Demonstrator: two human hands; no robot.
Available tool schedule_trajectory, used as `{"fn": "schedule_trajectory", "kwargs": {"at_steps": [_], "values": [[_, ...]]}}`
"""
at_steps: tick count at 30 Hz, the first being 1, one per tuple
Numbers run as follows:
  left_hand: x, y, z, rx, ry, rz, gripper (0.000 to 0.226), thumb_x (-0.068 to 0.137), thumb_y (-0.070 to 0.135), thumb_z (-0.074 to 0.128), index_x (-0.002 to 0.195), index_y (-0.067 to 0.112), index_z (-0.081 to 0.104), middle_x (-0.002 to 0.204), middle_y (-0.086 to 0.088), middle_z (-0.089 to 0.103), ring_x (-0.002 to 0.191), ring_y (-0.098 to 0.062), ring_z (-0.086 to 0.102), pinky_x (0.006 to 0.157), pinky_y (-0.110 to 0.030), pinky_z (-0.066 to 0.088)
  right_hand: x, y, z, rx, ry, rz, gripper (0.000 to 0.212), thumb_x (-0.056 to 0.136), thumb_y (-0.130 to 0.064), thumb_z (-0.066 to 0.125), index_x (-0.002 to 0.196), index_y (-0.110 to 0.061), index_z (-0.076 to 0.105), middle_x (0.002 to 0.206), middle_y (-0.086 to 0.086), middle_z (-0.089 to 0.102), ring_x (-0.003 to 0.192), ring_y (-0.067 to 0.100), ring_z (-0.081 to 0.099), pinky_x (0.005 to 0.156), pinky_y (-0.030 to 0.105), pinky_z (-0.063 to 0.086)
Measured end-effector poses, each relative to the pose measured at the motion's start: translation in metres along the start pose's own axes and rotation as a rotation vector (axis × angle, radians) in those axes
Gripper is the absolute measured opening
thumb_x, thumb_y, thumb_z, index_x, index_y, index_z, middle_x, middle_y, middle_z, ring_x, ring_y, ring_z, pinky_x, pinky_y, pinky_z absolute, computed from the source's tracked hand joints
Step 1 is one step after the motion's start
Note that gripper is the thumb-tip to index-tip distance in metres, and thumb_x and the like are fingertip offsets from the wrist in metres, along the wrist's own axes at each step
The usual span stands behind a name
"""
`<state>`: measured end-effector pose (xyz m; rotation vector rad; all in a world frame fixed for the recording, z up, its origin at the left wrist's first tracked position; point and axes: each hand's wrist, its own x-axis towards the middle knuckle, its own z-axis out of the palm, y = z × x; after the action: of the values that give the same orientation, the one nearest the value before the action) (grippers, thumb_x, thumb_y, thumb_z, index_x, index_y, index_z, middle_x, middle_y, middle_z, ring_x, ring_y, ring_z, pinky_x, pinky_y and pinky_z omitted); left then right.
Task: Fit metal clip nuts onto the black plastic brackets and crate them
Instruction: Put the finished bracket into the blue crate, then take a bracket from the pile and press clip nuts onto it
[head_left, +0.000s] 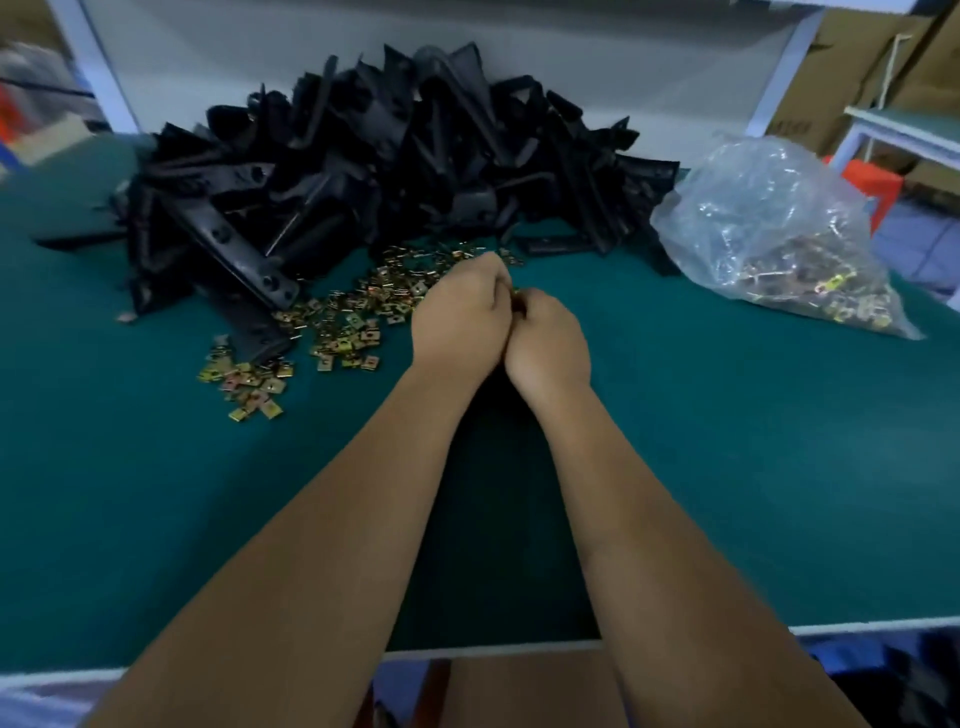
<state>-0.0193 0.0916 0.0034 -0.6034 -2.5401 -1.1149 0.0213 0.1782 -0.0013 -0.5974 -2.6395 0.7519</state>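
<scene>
Clip nuts (332, 332) scattered on a green table (727, 467), both hands meeting just right of them.

Black plastic brackets (374, 156) are heaped at the far left-to-centre of the table, some long strips sliding down toward the near left. In front of that heap, the loose brass-coloured clip nuts spread across the mat, with a small separate cluster at the near left. Just right of the scatter, the left hand (460, 317) and right hand (548, 345) are pressed side by side, fingers curled inward; a glint of metal shows between them, so they seem to pinch a clip nut, though which hand grips it I cannot tell. At the far right lies a clear plastic bag (774, 228) holding more metal parts, well apart from the hands.
</scene>
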Motion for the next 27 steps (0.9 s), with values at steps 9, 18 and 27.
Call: {"fn": "schedule_trajectory", "kwargs": {"at_steps": [9, 18, 27], "values": [[0.009, -0.051, -0.060, 0.281, 0.643, -0.325, 0.038, 0.075, -0.001, 0.047, 0.101, 0.022, 0.060, 0.149, -0.006, 0.038, 0.143, -0.030, 0.027, 0.112, -0.055, 0.010, 0.014, -0.032, 0.029, -0.187, 0.076, -0.070, 0.022, 0.093, -0.021, 0.048, 0.109, -0.009, 0.058, 0.108, 0.010, 0.060, 0.102, 0.034, 0.054, 0.075, 0.037, 0.034], [0.015, -0.079, -0.078, 0.160, 0.271, -0.615, 0.040, 0.103, 0.020, 0.040, 0.142, 0.027, 0.046, 0.147, -0.010, 0.045, 0.130, -0.036, 0.044, 0.115, -0.060, 0.020, 0.022, -0.046, 0.041, -0.071, 0.041, -0.087, 0.021, 0.092, -0.024, 0.047, 0.095, -0.011, 0.064, 0.091, 0.007, 0.066, 0.086, 0.030, 0.059, 0.075, 0.039, 0.046], [0.012, -0.077, -0.074, 0.002, 0.653, -0.435, 0.032, 0.104, 0.014, 0.042, 0.124, 0.030, 0.061, 0.101, 0.002, 0.065, 0.103, -0.022, 0.054, 0.100, -0.034, 0.026, 0.016, -0.045, 0.039, 0.148, 0.117, -0.044, 0.017, 0.093, -0.019, 0.048, 0.087, -0.015, 0.064, 0.080, 0.002, 0.064, 0.072, 0.024, 0.058, 0.055, 0.032, 0.040]]}}
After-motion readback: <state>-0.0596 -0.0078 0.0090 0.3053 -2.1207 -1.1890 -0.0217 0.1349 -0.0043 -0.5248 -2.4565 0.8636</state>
